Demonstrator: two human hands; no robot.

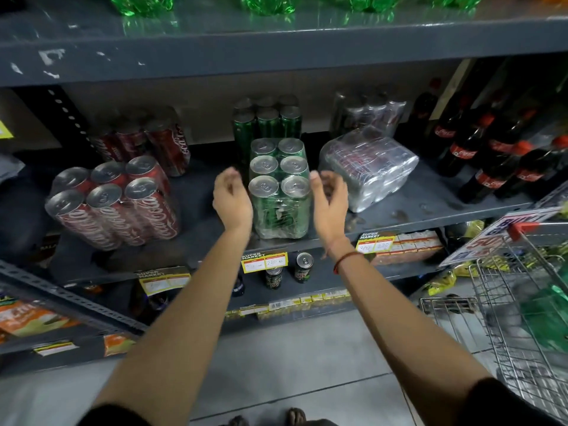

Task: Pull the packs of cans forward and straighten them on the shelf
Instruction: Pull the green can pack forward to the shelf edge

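A shrink-wrapped pack of green cans (278, 192) stands upright at the front edge of the dark shelf (203, 192). My left hand (231, 198) hovers just left of it and my right hand (329, 198) just right of it, both with fingers loosely curled and apart, holding nothing. A red cola pack (113, 204) stands at the front left, turned at a slant. A silver pack (368, 167) lies tipped on its side to the right. Further back are another red pack (147, 142), another green pack (267, 121) and another silver pack (368, 113).
Dark cola bottles (491, 155) fill the shelf's right end. Green bottles (264, 4) stand on the shelf above. A wire shopping trolley (516, 318) is close on my right. Price tags (264, 261) hang on the shelf edge, with loose cans (302, 267) below.
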